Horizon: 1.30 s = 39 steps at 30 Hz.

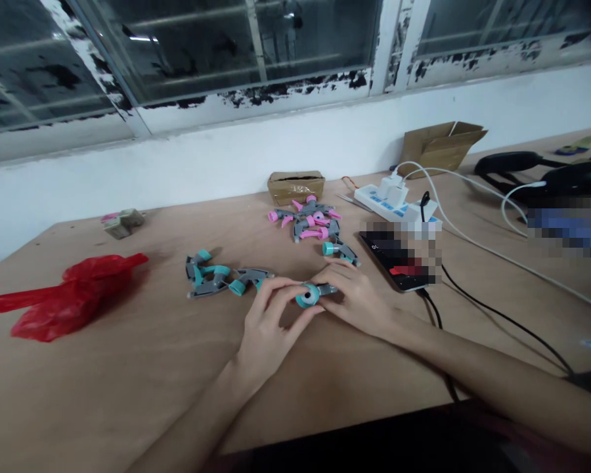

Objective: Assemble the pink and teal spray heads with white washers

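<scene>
Between my two hands is a grey and teal spray trigger head (307, 295), its round teal collar turned toward me. My left hand (270, 322) grips the collar with thumb and fingers. Closed round the grey body from the other side is my right hand (357, 299). To the left lie several grey and teal spray heads (211, 281). Another teal-collared spray head (342, 249) rests just beyond my right hand. Farther back sits a pile of grey and pink spray heads (315, 220).
A red plastic bag (79, 295) lies at left, with small bundled blocks (123, 223) behind it. At right are a phone (396, 259), a white power strip (394, 203) and trailing cables. Cardboard boxes (295, 188) stand along the wall. Black headphones (546, 177) lie far right.
</scene>
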Motion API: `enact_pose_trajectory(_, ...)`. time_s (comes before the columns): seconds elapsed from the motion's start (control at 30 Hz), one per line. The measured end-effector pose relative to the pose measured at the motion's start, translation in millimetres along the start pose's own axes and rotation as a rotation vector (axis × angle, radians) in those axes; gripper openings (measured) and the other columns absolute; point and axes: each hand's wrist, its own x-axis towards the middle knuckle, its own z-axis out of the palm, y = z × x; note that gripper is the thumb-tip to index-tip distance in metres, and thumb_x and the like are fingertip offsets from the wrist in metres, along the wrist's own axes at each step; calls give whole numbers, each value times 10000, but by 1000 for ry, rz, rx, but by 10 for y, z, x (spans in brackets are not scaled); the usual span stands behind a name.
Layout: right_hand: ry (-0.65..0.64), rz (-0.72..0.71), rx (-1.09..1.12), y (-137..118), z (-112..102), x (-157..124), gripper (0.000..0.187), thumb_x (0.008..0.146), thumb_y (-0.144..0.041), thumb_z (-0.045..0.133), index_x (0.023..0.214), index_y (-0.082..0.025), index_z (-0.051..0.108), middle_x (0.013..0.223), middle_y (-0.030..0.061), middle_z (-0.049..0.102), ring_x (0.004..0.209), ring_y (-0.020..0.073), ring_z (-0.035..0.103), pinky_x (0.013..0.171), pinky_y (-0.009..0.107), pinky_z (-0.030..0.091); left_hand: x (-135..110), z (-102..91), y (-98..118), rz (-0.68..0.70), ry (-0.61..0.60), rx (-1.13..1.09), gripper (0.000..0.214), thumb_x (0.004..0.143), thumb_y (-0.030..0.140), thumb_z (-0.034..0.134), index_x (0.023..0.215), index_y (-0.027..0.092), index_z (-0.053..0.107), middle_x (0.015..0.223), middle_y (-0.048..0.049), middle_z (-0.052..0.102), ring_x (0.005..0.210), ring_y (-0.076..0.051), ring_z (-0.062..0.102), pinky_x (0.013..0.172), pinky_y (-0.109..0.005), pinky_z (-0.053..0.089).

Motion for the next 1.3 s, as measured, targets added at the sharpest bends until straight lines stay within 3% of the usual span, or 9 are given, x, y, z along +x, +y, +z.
enact_pose_trajectory(0.2,10,-18,-166,22,23,-20,46,828,-174,531,843,-217,533,784,1,640,757,167,600,985,445,344,-9,19,4,-22,-1,-13,180,816,236,616,994,216,599,996,-50,607,902,-182,613,820,-359,538)
enact_pose_trajectory(0.37,29,-34,-284,23,52,-48,62,829,-174,506,779,-211,507,728,7,598,720,170,567,954,411,371,-19,69,12,-123,-12,-133,169,875,139,501,956,201,636,1000,-42,628,926,-159,605,860,-335,511)
enact_pose_trajectory(0.47,11,-45,-321,16,75,-55,62,829,-175,512,773,-199,504,718,12,578,715,167,556,959,400,365,-27,86,-5,-190,-36,-163,148,865,147,519,919,202,646,983,-36,633,907,-155,606,822,-308,519)
enact_pose_trajectory(0.57,-4,-48,-326,13,108,-61,66,836,-177,504,774,-197,501,709,7,566,704,162,548,955,403,364,-30,91,-32,-260,-61,-163,139,870,161,509,875,201,642,942,-31,636,869,-152,608,743,-276,534)
enact_pose_trajectory(0.97,-19,10,-305,8,151,-72,86,834,-181,498,755,-215,490,706,0,571,710,170,553,950,405,359,-19,112,-41,-278,-54,-145,154,880,179,478,832,195,624,902,-37,637,844,-165,609,768,-318,530)
enact_pose_trajectory(1.2,57,75,-248,8,121,-49,57,801,-194,526,809,-219,475,755,12,585,766,190,574,955,429,360,-19,82,-20,-345,17,-339,114,854,235,549,926,216,635,970,-39,638,906,-163,617,758,-296,562)
enact_pose_trajectory(1.3,62,80,-205,-13,133,-59,96,805,-195,507,880,-216,451,819,41,593,828,221,580,961,470,361,-34,122,-2,-347,16,-412,209,787,256,643,988,213,604,995,-40,626,879,-160,628,768,-312,575)
